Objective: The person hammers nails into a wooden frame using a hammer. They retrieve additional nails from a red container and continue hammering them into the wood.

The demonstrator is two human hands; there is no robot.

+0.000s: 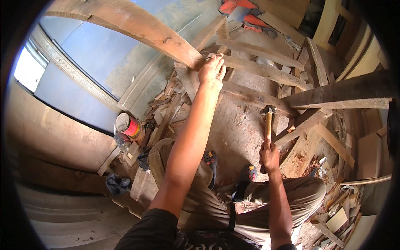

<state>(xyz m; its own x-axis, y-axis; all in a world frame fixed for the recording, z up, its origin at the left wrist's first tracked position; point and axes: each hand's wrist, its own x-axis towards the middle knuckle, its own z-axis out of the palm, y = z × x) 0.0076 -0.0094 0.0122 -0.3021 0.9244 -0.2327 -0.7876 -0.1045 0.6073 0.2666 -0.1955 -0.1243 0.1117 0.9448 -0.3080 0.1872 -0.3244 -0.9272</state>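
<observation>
My left hand reaches forward to the corner of a wooden frame, where a broad plank meets a crossrail. Its fingers are pinched together over that joint, and whatever they hold is too small to make out. In my right hand is a hammer, gripped low on its wooden handle with the dark head up. The hammer head sits close to the crossrail's right end, beside a thick dark beam. Further slats span the frame beyond.
On the left stand a tin with a red label and a crumpled dark plastic bag. Wood scraps lie along the blue panel. More offcuts pile up at the lower right. Orange-and-dark cloth lies at the back.
</observation>
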